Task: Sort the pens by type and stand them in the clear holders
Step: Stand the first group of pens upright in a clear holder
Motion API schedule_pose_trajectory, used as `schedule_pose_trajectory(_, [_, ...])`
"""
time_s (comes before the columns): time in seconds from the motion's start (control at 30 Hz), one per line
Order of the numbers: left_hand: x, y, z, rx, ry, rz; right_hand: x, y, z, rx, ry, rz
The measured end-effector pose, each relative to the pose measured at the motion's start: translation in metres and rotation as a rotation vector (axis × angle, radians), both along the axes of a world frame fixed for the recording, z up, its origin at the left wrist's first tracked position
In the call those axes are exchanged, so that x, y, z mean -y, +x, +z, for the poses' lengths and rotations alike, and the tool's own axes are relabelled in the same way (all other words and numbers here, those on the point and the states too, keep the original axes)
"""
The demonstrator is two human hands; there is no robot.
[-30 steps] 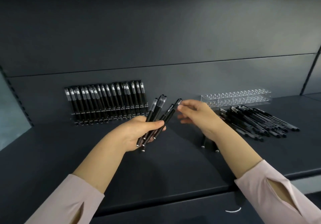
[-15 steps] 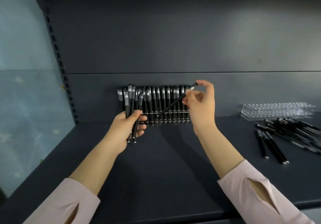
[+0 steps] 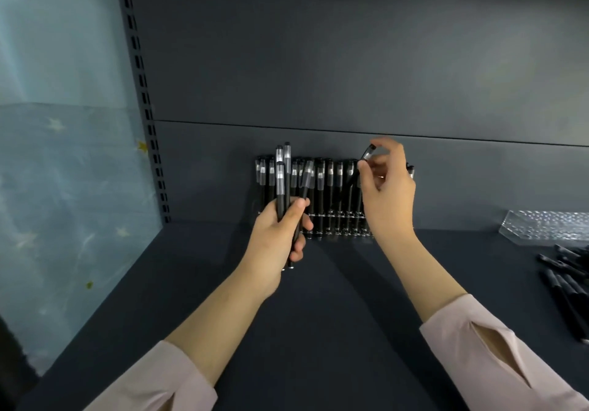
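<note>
Plainly, the main hazard is sitting at the right end of the filled holder (image 3: 331,233), the clear rack against the back panel that is carrying a row of standing pens (image 3: 330,184). Above that end the right hand (image 3: 387,194) is pinching a single pen (image 3: 367,155) by its capped top between thumb and forefinger, with the other fingers hanging loosely curled. The pen is leaning, its cap tilting right and its barrel running down and left in front of the row. Its lower end is getting lost against the dark barrels, so I cannot tell whether it is entering a hole. Coming down slanted like this, it is probably risking a missed hole or a knock that tips the neighbours. Pinching so high is also giving little control over the tip.

In front of the holder's left end, the left hand (image 3: 277,235) is gripping a bundle of pens (image 3: 283,184) upright and slightly fanned, and one could be working loose. Well to the right of the filled holder, an empty holder (image 3: 548,227) and loose pens (image 3: 564,280) are lying on the shelf (image 3: 318,315).
</note>
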State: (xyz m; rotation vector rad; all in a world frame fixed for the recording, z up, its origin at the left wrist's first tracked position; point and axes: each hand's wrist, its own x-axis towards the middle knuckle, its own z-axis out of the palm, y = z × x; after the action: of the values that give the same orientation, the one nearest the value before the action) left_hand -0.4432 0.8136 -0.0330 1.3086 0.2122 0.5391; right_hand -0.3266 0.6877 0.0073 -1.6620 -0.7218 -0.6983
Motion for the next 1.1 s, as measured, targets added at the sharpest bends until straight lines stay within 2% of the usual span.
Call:
schedule_pose_trajectory(0.2, [-0.003, 0.0, 0.0, -0.001, -0.019, 0.049, -0.005, 0.0, -0.006, 0.06, -0.108, -0.017])
schedule_pose_trajectory(0.4, [0.001, 0.0, 0.0, -0.029, 0.014, 0.034, -0.008, 0.001, -0.013, 0.218, -0.351, -0.082])
schedule_pose_trajectory(0.57, [-0.001, 0.001, 0.0, -0.02, -0.016, 0.04, -0.008, 0.004, -0.02, 0.203, -0.548, -0.097])
schedule_pose_trajectory(0.63, [-0.001, 0.001, 0.001, -0.011, -0.024, 0.034, -0.008, 0.004, -0.022, 0.195, -0.57, -0.081])
schedule_pose_trajectory(0.83, [0.001, 0.0, 0.002, -0.002, -0.034, -0.023, -0.003, -0.002, -0.015, 0.089, -0.409, 0.032])
schedule_pose_trajectory(1.0, [0.008, -0.003, 0.001, -0.006, 0.058, -0.092, 0.004, -0.013, -0.001, -0.242, -0.153, 0.299])
schedule_pose_trajectory(1.1, [0.012, -0.005, 0.001, -0.015, 0.085, -0.133, 0.006, -0.019, 0.001, -0.344, -0.022, 0.433])
